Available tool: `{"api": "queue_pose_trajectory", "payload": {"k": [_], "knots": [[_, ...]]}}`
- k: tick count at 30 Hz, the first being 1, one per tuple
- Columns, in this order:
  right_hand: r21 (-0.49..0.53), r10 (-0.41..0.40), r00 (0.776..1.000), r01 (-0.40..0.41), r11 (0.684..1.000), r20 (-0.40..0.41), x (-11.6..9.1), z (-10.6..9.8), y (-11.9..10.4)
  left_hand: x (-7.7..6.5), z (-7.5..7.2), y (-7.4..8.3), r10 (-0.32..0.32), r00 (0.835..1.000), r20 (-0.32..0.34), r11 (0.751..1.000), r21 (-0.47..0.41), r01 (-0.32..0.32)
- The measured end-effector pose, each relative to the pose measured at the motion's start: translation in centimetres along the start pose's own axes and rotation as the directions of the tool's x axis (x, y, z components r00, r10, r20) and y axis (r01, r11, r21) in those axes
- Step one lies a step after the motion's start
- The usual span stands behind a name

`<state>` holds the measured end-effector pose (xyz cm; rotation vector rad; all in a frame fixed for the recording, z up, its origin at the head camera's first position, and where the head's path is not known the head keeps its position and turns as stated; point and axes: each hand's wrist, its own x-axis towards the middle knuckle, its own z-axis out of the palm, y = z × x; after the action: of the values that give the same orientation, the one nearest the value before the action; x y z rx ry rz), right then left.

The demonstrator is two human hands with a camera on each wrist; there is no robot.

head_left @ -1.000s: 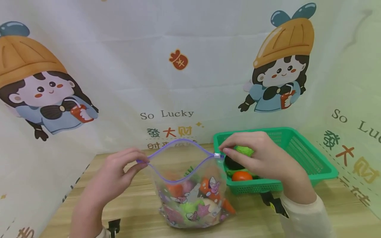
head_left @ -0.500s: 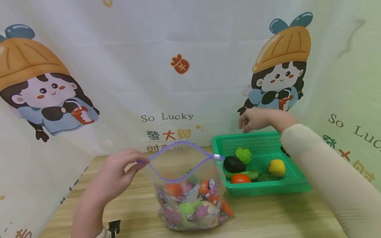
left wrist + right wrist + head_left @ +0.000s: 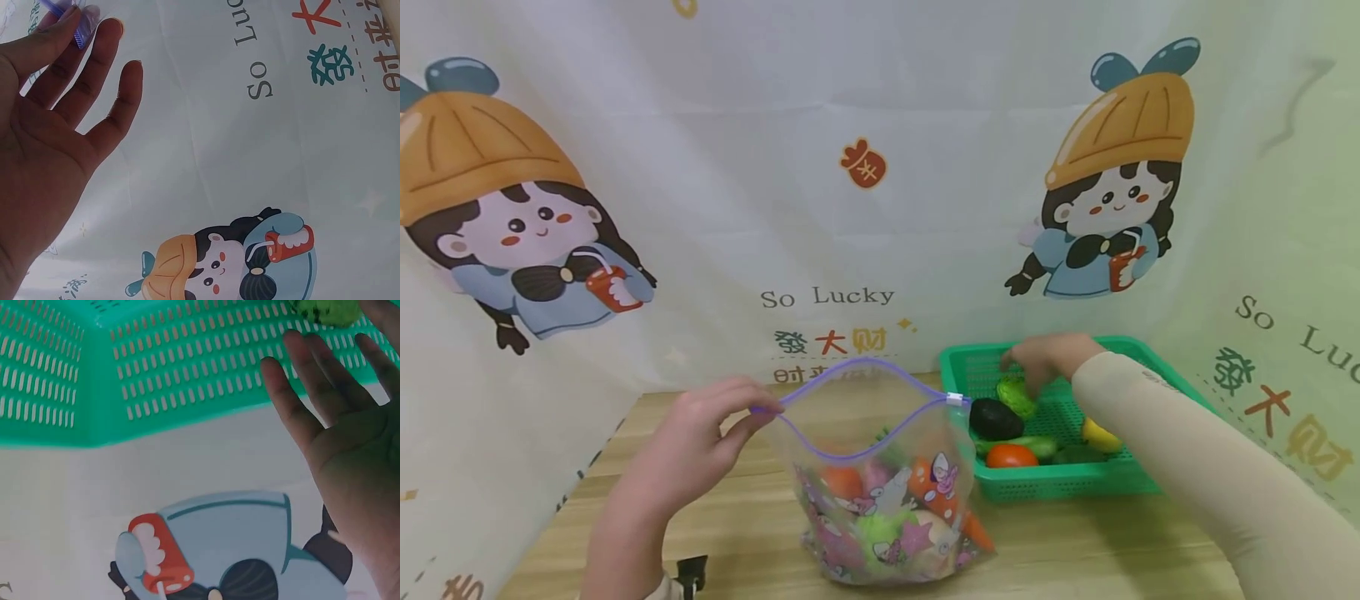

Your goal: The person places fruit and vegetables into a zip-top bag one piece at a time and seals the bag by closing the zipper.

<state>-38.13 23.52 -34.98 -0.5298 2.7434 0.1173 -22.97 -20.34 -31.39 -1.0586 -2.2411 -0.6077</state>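
Note:
My left hand (image 3: 696, 442) pinches the purple zip edge at the left corner of a clear zip bag (image 3: 887, 521), its mouth spread wide. In the left wrist view, thumb and forefinger hold the purple strip (image 3: 80, 31) while the other fingers extend loosely. Orange, pink and green toy vegetables show through the bag's printed wall. My right hand (image 3: 1051, 360) reaches over the green basket (image 3: 1075, 483), fingers loosely spread right at a green leafy ball like a lettuce (image 3: 1017, 398). The right wrist view has that lettuce (image 3: 328, 311) by the fingertips, with nothing in the palm.
Beside the lettuce lie an eggplant-dark avocado shape (image 3: 996, 419), an orange-red tomato (image 3: 1011, 455), a long green vegetable (image 3: 1037, 446) and a yellow fruit (image 3: 1101, 436). A white slider (image 3: 955, 399) sits at the bag's right corner. A printed cloth (image 3: 760, 208) hangs behind the wooden table (image 3: 715, 517).
My right hand has left the bag's slider corner, swung right over the basket and lowered to the lettuce. My left hand keeps its pinch on the bag.

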Motion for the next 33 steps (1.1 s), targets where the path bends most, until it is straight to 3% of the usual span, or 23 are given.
{"api": "queue_pose_trajectory", "payload": {"k": [5, 12, 22, 29, 33], "knots": [[-0.017, 0.044, 0.999, -0.044, 0.999, 0.011, 0.5, 0.9, 0.1, 0.1, 0.1, 0.1, 0.007, 1.0, -0.006, 1.0, -0.006, -0.007], [0.056, 0.071, 0.997, -0.071, 0.996, 0.001, 1.0, 2.2, 1.3, 0.4, 0.3, 0.2, 0.009, 1.0, 0.001, 1.0, -0.006, -0.009], [0.137, 0.038, 0.999, -0.041, 0.99, 0.026, -0.4, 0.5, 1.6, 0.4, 0.3, 0.2, 0.019, 1.0, -0.005, 1.0, -0.004, -0.019], [0.239, 0.012, 0.998, 0.002, 0.971, -0.06, -1.0, -1.8, 2.5, 0.2, 0.2, 0.0, 0.013, 1.0, -0.006, 1.0, 0.004, -0.013], [0.39, -0.018, 0.985, 0.086, 0.917, -0.174, -1.3, -2.6, 3.2, 0.2, 0.2, 0.1, 0.008, 1.0, -0.002, 1.0, 0.002, -0.008]]}}
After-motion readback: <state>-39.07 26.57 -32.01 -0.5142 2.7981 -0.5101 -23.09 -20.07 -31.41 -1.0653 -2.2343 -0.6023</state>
